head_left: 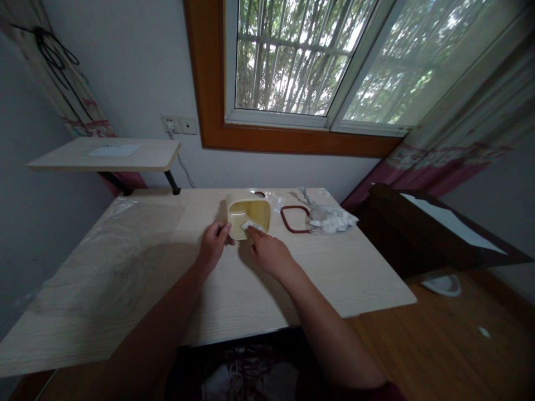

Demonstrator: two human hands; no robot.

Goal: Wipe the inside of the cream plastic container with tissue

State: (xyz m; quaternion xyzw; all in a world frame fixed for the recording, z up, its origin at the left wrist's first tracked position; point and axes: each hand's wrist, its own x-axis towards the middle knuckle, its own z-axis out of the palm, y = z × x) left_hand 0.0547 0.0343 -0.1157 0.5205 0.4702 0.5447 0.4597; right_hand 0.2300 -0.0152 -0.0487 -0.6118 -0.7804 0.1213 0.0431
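Observation:
A pale yellow plastic box [259,208] is tilted on its side on the table, its open mouth facing me. My left hand [214,243] grips the box's left edge, thumb on the near side and fingers behind it. My right hand [270,252] reaches to the mouth with its fingers closed on a small white wipe [247,224], which lies against the inside of the box. To the right is a dark red rounded frame [295,207], perhaps a lid rim, beside a crumpled clear plastic bag with white contents [332,219].
The light wooden table [359,273] stands against the wall below a window. A raised shelf [146,153] with a paper sheet is at the back left. Clear plastic film [125,206] covers the table's left part. A dark piece of furniture [388,239] stands right of the table.

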